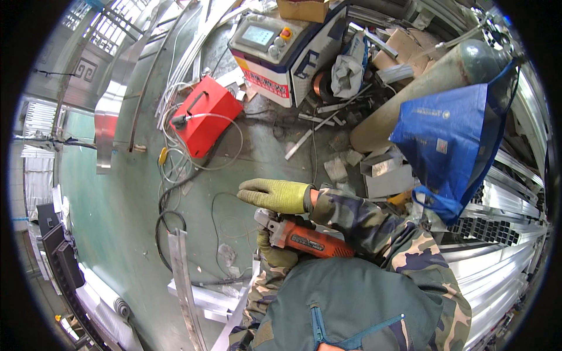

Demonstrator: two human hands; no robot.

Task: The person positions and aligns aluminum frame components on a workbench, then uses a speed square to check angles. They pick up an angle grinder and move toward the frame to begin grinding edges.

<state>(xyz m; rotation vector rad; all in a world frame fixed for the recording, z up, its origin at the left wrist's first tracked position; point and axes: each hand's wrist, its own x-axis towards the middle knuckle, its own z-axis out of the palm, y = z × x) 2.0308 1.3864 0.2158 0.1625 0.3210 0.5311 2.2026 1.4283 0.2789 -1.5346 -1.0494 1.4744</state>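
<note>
An orange-red angle grinder (314, 241) with a silver gear head lies across the front of my body, its head pointing left. My left hand (274, 252), in a glove, is wrapped around the grinder near the head; part of it is hidden behind the tool. Just beyond the gear head, my right hand (276, 195) in a yellow-green glove reaches across with its fingers stretched out to the left. I see nothing held in it. Whether its underside touches the grinder is hidden, and no disc can be made out.
A red box-shaped unit (208, 116) with hoses stands ahead, beside a machine with a screen (263, 57). A gas cylinder (421, 96) leans at right behind a blue bag (443, 136). Metal profiles (182, 281) lie front left. Cables and scraps litter the green floor (136, 228).
</note>
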